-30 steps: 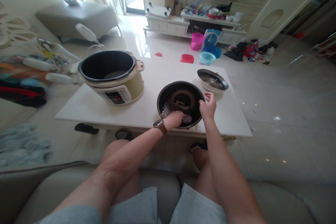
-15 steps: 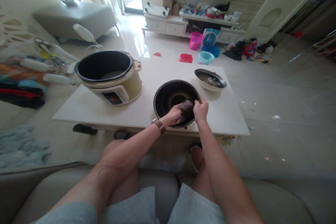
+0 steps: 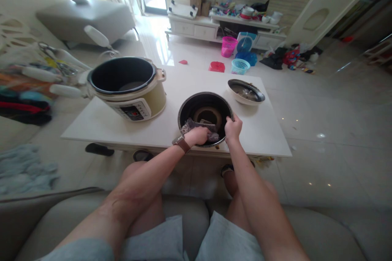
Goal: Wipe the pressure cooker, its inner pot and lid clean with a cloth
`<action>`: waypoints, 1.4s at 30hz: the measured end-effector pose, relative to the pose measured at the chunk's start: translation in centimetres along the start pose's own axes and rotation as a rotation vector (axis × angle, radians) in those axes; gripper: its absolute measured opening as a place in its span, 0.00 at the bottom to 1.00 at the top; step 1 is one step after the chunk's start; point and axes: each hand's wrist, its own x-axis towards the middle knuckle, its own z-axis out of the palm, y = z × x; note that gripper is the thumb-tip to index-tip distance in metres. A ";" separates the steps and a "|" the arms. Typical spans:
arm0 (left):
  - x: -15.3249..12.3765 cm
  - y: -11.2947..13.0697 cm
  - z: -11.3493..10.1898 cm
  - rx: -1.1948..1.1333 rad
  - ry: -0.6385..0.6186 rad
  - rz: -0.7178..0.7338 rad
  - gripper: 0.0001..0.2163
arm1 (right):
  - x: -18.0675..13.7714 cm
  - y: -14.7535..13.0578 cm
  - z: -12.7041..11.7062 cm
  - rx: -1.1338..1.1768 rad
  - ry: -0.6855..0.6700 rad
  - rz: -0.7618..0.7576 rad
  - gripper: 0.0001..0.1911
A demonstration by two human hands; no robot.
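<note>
A black inner pot [image 3: 206, 100] sits near the front edge of the white table [image 3: 137, 134], its mouth tilted toward me. My left hand [image 3: 197, 135] is inside its near side, closed on a greyish-brown cloth [image 3: 197, 124] that lies against the pot wall. On the pot's right rim, my right hand [image 3: 233, 127] grips with the thumb over the edge. To the left stands an open electric pressure cooker [image 3: 141, 104] with a dark interior. Its round lid [image 3: 246, 91] appears to lie upturned at the table's back right.
Across the floor, a pink basket [image 3: 228, 46], a light-blue basket [image 3: 240, 66] and a red tub [image 3: 217, 66] stand before the white TV cabinet [image 3: 192, 30]. White-handled items and clothes crowd the left side. The sofa [image 3: 180, 208] is beneath me.
My left hand has moved the cloth from the pot's right side to its near left side, where the cloth is more spread out. The right hand stays on the rim.
</note>
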 end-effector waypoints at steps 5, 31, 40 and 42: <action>-0.6 -0.5 0.7 0.171 0.079 -0.148 0.19 | -1.5 -0.1 1.1 0.007 0.031 -0.047 0.20; 2.7 1.3 4.3 -0.800 0.312 0.113 0.28 | 0.5 -2.5 -0.6 -0.178 -0.082 -0.198 0.21; 2.1 1.5 2.8 -0.831 0.259 0.167 0.26 | 0.4 -1.7 -0.5 -0.163 -0.003 -0.126 0.25; 1.6 0.8 2.1 -0.585 0.182 0.204 0.24 | 0.5 -1.3 -0.5 -0.160 0.010 -0.119 0.23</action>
